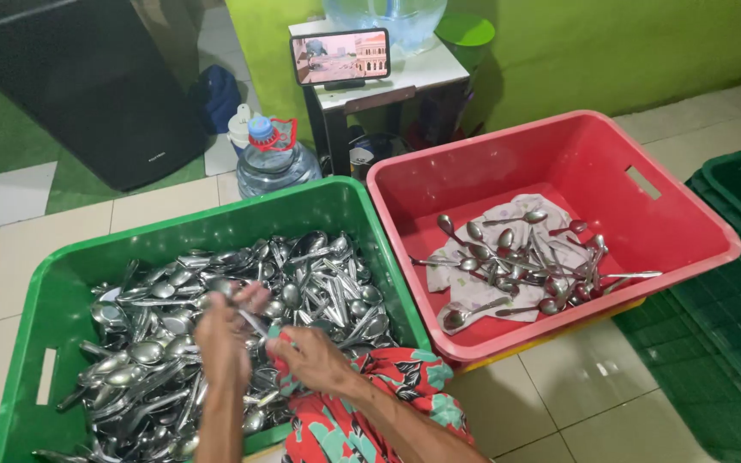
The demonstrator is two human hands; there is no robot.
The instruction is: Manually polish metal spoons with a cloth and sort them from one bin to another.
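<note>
Left hand [223, 330] gripped a spoon [253, 321] over the green crate [62, 283]; right hand [309, 356] pinched a patterned cloth [362, 411] around it.

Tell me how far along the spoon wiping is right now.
Early on. Done: a small batch of spoons lies on a cloth in the red crate. In hand: the left hand holds one spoon while the right hand rubs it with a patterned cloth. Left: the green crate is heaped with spoons.
</note>
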